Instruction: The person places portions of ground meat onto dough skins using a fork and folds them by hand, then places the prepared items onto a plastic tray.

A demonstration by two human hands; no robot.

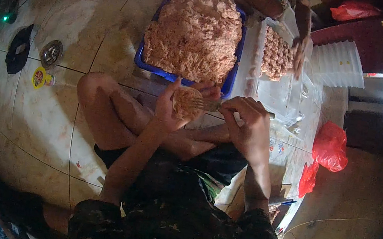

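Note:
My left hand (166, 112) cups a round portion of minced filling (185, 108), which seems to lie on a thin pale wrapper. In my right hand (249, 121) is a metal fork (209, 105), its tines resting on the filling. Just beyond my hands stands a blue plastic tub (147, 66), heaped with a pinkish ground mixture (195, 33). To its right, a clear plastic container (259, 56) holds rows of small lumpy dumplings (276, 54). Another person's hand (298, 55) is at that container's right side.
Stacked translucent containers (340, 64) lean at the right, with a red plastic bag (331, 147) nearer me. On the tiled floor at left are a dark cloth-like item (19, 49), a round dish (51, 53) and a small tub with a yellow lid (39, 77). My crossed legs (117, 106) lie beneath my hands.

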